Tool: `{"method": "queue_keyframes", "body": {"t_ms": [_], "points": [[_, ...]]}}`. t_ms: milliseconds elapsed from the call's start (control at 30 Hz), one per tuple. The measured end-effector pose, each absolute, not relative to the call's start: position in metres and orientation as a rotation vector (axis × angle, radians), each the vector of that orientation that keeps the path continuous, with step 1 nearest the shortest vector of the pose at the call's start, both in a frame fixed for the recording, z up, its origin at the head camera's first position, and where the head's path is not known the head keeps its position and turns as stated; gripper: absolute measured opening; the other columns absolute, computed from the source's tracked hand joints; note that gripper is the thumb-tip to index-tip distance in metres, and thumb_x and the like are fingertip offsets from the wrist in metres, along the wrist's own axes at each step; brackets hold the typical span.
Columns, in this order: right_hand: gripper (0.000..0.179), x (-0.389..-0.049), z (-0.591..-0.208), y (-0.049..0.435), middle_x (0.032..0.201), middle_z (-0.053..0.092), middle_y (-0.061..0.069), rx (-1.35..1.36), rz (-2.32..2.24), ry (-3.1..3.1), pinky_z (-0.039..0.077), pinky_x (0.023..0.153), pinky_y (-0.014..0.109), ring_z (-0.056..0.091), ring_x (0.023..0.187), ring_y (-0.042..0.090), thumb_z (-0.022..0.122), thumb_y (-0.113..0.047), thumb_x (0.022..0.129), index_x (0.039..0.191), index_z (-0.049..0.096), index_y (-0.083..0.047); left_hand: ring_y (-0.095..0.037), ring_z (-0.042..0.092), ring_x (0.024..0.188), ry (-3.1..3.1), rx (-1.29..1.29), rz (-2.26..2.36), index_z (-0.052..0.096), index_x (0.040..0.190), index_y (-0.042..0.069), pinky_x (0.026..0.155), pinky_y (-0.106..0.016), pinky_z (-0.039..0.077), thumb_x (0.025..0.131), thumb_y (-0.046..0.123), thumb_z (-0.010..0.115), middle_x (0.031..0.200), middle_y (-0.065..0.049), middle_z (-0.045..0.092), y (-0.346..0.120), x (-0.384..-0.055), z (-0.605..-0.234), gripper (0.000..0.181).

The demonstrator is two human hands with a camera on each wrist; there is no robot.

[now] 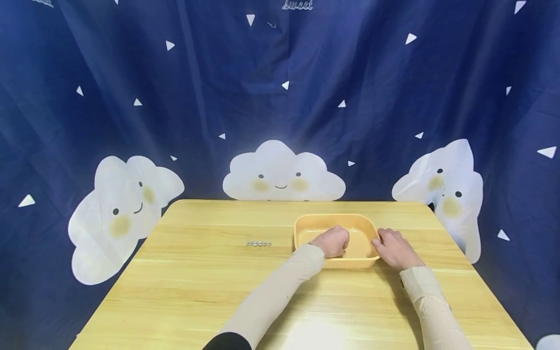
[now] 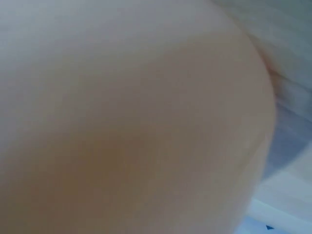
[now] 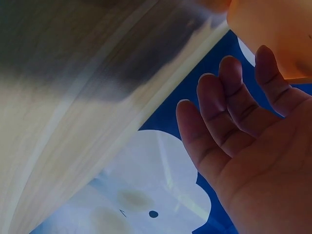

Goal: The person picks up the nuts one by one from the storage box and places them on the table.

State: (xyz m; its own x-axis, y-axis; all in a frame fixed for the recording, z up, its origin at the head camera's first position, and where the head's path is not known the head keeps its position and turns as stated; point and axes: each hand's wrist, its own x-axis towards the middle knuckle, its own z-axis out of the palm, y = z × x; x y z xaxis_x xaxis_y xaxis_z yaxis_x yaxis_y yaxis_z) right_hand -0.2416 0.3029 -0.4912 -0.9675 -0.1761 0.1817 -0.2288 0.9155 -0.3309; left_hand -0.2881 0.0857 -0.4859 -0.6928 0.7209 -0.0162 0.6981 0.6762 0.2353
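A shallow yellow-orange plastic basin (image 1: 363,263) with rounded corners stands on the wooden table. My left hand (image 1: 333,241) is inside it, back of the hand up and fingers curled into a fist; whatever lies under the palm is hidden. At the basin's right edge my right hand (image 1: 395,249) pinches the rim, thumb over the inner side and fingers outside. In the right wrist view the other fingers of the right hand (image 3: 243,126) spread loosely beside the basin wall (image 3: 278,39). Blurred skin fills most of the left wrist view.
Several small shiny metal balls (image 1: 259,243) lie in a short row on the wooden table (image 1: 197,282), left of the basin. Behind the table's far edge hangs a dark blue curtain (image 1: 245,112) with white clouds and triangles.
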Motion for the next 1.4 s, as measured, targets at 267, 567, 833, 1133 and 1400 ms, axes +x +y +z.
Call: {"method": "queue_keyframes", "body": {"t_ms": [267,567,833,1133,1400], "points": [[0.017,-0.241,-0.491,0.304,0.087,0.062,0.018,0.334,0.474,-2.913,0.048,0.074,0.058,0.060,0.082,0.042,0.053,-0.017,0.095,0.085,0.058,-0.005,-0.005,0.023,0.053,2.725,1.247,0.269,0.031,0.054,0.020,0.050,-0.016,0.028,0.088,0.001,0.073,0.055,0.007,0.023,0.074,-0.288,-0.481,0.057],[0.018,-0.239,-0.488,0.303,0.089,0.063,0.019,0.326,0.431,-2.926,0.048,0.071,0.059,0.059,0.082,0.044,0.052,-0.019,0.095,0.086,0.059,-0.005,-0.007,0.012,0.056,2.707,1.258,0.257,0.024,0.055,0.019,0.050,-0.019,0.013,0.087,-0.004,0.068,0.060,0.007,0.011,0.059,-0.284,-0.471,0.060],[0.021,-0.240,-0.488,0.304,0.097,0.065,0.023,0.317,0.456,-2.945,0.047,0.074,0.061,0.059,0.088,0.046,0.051,-0.020,0.096,0.092,0.062,-0.003,-0.007,0.009,0.057,2.702,1.273,0.231,0.021,0.057,0.019,0.052,-0.020,0.011,0.082,-0.012,0.060,0.063,0.006,0.010,0.041,-0.288,-0.467,0.055],[0.020,-0.239,-0.487,0.305,0.095,0.066,0.022,0.335,0.485,-2.934,0.047,0.077,0.060,0.059,0.087,0.046,0.051,-0.018,0.096,0.087,0.060,-0.004,-0.006,0.018,0.061,2.680,1.344,0.205,0.019,0.060,0.017,0.055,-0.019,0.011,0.074,-0.019,0.053,0.061,0.007,0.014,0.020,-0.293,-0.458,0.052],[0.020,-0.241,-0.489,0.306,0.088,0.063,0.016,0.356,0.479,-2.937,0.046,0.076,0.056,0.058,0.083,0.042,0.050,-0.018,0.097,0.080,0.055,-0.009,-0.008,0.012,0.057,2.697,1.257,0.221,0.021,0.058,0.018,0.053,-0.018,0.014,0.076,-0.021,0.054,0.060,0.005,0.012,0.004,-0.298,-0.455,0.054]]}}
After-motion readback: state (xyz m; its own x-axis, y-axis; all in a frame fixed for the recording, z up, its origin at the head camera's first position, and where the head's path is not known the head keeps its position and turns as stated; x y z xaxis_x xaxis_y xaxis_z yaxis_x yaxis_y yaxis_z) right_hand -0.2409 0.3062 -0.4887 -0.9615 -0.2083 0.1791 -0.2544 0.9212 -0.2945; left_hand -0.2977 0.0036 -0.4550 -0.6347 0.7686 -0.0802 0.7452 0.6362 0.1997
